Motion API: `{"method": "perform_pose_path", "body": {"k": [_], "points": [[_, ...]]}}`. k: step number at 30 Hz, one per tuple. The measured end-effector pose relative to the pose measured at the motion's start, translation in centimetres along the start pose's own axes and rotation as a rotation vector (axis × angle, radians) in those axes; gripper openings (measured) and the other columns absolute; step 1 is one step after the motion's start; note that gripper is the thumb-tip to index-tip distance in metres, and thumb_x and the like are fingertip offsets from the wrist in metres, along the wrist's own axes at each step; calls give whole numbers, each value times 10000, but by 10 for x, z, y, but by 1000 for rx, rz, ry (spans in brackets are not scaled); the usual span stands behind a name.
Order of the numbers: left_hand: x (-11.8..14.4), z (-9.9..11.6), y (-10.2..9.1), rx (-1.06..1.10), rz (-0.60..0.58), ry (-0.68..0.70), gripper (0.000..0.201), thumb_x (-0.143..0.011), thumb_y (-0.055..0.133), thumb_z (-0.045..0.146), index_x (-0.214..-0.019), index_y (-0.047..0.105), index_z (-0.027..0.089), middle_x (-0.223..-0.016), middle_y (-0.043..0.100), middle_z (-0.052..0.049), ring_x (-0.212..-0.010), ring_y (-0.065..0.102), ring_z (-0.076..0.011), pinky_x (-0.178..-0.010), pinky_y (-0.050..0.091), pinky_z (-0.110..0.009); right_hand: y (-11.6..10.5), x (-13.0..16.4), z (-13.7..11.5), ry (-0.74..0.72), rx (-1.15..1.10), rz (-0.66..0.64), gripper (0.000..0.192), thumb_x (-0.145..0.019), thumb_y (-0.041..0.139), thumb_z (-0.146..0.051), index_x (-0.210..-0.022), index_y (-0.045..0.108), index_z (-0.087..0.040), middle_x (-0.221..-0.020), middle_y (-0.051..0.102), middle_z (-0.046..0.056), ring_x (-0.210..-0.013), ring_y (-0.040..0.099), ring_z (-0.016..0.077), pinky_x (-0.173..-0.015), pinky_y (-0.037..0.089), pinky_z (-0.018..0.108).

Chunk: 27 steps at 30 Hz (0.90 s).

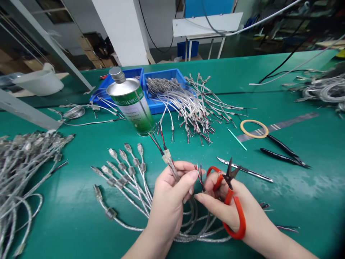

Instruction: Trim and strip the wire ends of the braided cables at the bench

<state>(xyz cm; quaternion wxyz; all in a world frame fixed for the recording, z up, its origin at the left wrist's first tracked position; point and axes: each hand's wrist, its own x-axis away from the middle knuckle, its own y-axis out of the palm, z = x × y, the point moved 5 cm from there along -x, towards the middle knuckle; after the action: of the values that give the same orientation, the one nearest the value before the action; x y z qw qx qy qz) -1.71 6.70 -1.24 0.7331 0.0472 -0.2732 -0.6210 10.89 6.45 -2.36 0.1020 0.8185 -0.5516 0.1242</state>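
Near the middle of the bench, my left hand [171, 198] is closed around a clear-jacketed cable [172, 167], whose split end shows red and black wires. Thin stripped wires [200, 177] stand up between my left thumb and my right fingertips, which pinch near their black base. Hooked over my right hand [225, 207] is a pair of orange-handled scissors [238, 219], blades apart and pointing up and away. Below my hands lie looped cables [199, 235]. USB plugs [127, 154] with grey cylinders on their cords fan out at left.
A green-and-silver can [133, 109] stands before blue bins [157, 108] heaped with cables. Right of my hands lie a scalpel-like knife [250, 172], black-handled pliers [285, 149], a tape roll [253, 128] and a green stick [237, 139]. Cable piles [29, 158] occupy the left side.
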Motion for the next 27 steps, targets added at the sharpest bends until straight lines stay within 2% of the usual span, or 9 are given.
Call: {"method": "perform_pose_path", "body": {"k": [5, 9, 13, 15, 17, 21, 24, 26, 27], "points": [[1, 1, -1, -3, -10, 7, 86, -787, 668, 224, -806, 608, 166, -564, 464, 55, -519, 373, -61, -499, 299, -186, 2, 2, 0, 17, -3, -35, 235, -832, 627, -352, -812, 431, -225, -678, 446, -47, -624, 435, 123, -525, 353, 222], [1, 2, 0, 48, 2, 5, 88, -817, 627, 225, -770, 580, 165, -522, 415, 61, -488, 315, -62, -478, 264, -194, 3, 2, 0, 13, 15, -44, 237, -838, 619, -368, -812, 433, -224, -674, 444, -44, -624, 435, 128, -523, 346, 227], [-1, 6, 1, 171, 7, 26, 100, -856, 581, 250, -788, 580, 177, -697, 532, 18, -526, 343, -60, -459, 257, -189, -2, -3, -3, 2, 123, -71, 246, -833, 628, -393, -818, 458, -217, -684, 460, -42, -616, 444, 128, -543, 368, 234], [-2, 6, 3, 224, -12, 23, 91, -865, 563, 261, -867, 602, 180, -799, 564, -10, -591, 420, -76, -490, 317, -194, -13, -8, -11, -69, 238, 18, 264, -835, 626, -430, -809, 481, -211, -707, 488, -31, -630, 470, 133, -575, 390, 246], [-2, 4, 5, 247, -30, -1, 108, -867, 553, 251, -890, 620, 170, -795, 558, -15, -653, 480, -97, -571, 394, -215, -31, -12, -22, -196, 398, 208, 274, -850, 602, -466, -817, 522, -206, -755, 529, -8, -670, 508, 150, -619, 410, 265], [0, -3, 8, 79, -82, -30, 130, -852, 602, 257, -886, 685, 163, -767, 572, -5, -733, 543, -108, -739, 440, -236, -58, -5, -43, -393, 596, 569, 270, -874, 584, -449, -986, 605, -204, -844, 578, 35, -689, 548, 170, -655, 433, 300], [1, -7, 9, -68, -120, -12, 152, -825, 648, 280, -932, 711, 191, -827, 637, -17, -754, 574, -119, -756, 452, -243, -68, 7, -51, -453, 458, 772, 255, -859, 619, -388, -1041, 627, -210, -903, 619, 50, -718, 579, 172, -662, 454, 294], [2, -9, 9, -141, -132, 5, 141, -806, 672, 279, -918, 724, 209, -922, 670, -31, -748, 590, -125, -756, 466, -256, -70, 11, -51, -449, 277, 772, 184, -851, 633, -365, -959, 653, -218, -865, 651, 40, -783, 614, 187, -679, 468, 284], [2, -10, 10, -172, -144, 15, 131, -800, 678, 276, -905, 730, 216, -964, 676, -37, -750, 597, -131, -757, 473, -265, -69, 10, -50, -427, 198, 706, 172, -848, 636, -375, -915, 660, -218, -822, 663, 35, -799, 630, 197, -669, 474, 280]]}}
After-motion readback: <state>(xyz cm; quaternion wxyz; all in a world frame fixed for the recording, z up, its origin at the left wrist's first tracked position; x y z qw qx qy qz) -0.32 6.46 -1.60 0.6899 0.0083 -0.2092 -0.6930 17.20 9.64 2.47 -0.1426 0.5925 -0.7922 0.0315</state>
